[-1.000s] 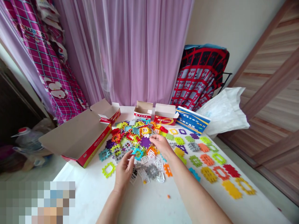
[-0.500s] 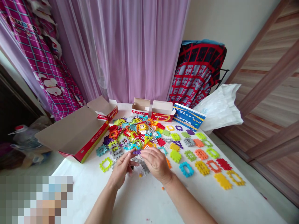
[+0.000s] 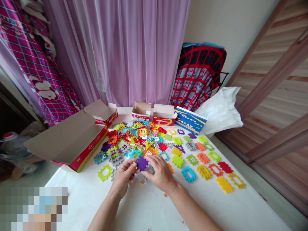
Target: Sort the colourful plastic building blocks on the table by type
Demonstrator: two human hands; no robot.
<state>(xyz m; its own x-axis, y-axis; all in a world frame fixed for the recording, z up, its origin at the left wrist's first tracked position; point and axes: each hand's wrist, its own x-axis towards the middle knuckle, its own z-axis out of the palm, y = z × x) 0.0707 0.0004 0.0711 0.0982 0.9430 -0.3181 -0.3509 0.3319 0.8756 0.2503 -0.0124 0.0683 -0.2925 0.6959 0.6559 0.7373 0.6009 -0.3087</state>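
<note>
A flat purple building block [image 3: 142, 163] with notched edges is held face up between both hands, above the near side of a jumbled pile. My left hand [image 3: 124, 176] pinches its left edge between thumb and fingers. On the other side, my right hand [image 3: 160, 171] has its fingertips at the upper right edge and its thumb below. Grey blocks [image 3: 150, 170] lie partly hidden under the hands. Beyond is the heap of mixed building blocks [image 3: 134, 138], with white window pieces among them.
Several sorted blocks, including a blue frame block [image 3: 188, 174] and a solid yellow block [image 3: 224, 184], lie on the white table [image 3: 192, 205] to the right. A large open red box [image 3: 89, 149] stands left. Small red boxes [image 3: 164, 119], a blue box [image 3: 191, 120] and a white bag [image 3: 221, 110] line the back.
The purple block has turned so its flat face shows, where before mostly its edge was visible. My right hand has opened somewhat around its right side. The view has shifted slightly.
</note>
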